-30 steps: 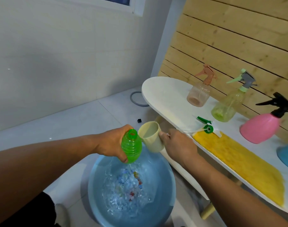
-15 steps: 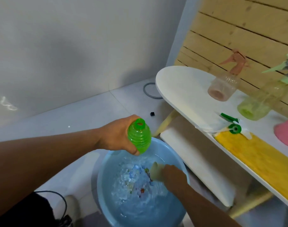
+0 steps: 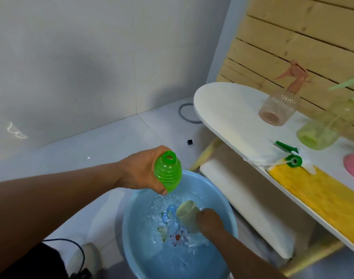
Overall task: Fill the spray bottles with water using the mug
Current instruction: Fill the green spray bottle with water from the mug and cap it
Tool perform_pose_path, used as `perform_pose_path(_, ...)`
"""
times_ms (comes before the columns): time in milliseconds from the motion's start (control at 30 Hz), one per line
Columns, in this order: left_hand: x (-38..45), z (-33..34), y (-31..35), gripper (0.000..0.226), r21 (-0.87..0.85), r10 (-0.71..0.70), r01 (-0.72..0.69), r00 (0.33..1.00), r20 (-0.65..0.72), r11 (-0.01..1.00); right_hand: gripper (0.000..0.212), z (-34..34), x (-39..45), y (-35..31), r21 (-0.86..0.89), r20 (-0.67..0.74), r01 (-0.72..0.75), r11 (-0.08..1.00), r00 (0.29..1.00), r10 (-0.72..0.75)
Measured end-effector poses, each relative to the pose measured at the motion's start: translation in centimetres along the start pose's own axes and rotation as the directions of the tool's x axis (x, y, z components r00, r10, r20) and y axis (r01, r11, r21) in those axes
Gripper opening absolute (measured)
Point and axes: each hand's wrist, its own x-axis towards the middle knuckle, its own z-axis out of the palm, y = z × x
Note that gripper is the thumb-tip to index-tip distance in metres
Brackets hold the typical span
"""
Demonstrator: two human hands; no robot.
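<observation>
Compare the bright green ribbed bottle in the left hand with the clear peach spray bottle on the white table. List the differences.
The bright green ribbed bottle has no spray head and an open neck; the clear peach spray bottle has its trigger head on. The left hand holds the green one above the blue basin; the peach one stands untouched on the white table. The green one is vividly tinted, the peach one pale and almost clear. Both are see-through plastic and stand roughly upright.

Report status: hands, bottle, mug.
Left hand grips green bottle, uncapped, above basin. Right hand holds mug tilted in the water. Nothing blocking.
</observation>
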Motion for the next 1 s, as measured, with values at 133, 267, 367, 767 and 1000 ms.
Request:
perform_pose_path(133, -0.1, -0.2, 0.6, 0.090, 0.043, 0.000, -0.001, 1.000, 0.013, 0.999, 0.028, -3.3, -1.6, -1.3, 0.282, -0.001, -0.022, 0.959, 1.000, 0.023)
perform_pose_path(267, -0.5, -0.4, 0.9, 0.083, 0.061, -0.018, 0.017, 1.000, 0.014, 0.998, 0.027, -7.3, -4.4, -2.8, 0.432, -0.074, 0.034, 0.901, 0.997, -0.001)
perform_pose_path(367, -0.9, -0.6, 0.9, 0.081, 0.098, -0.037, 0.034, 0.999, 0.024, 0.995, 0.042, -10.8, -7.3, -4.2, 0.415, -0.236, 0.155, 0.896, 0.970, -0.058)
perform_pose_path(767, -1.4, 0.0, 1.8, 0.089, 0.143, -0.068, 0.057, 0.995, 0.075, 0.988, 0.040, -19.7, -14.3, -6.2, 0.356, -0.524, 0.389, 0.850, 0.836, -0.163)
perform_pose_path(1000, -0.6, 1.1, 3.1, 0.087, 0.123, -0.058, 0.046, 0.993, 0.099, 0.991, 0.042, -20.4, -14.9, -6.7, 0.280, -0.599, 0.451, 0.847, 0.772, -0.214)
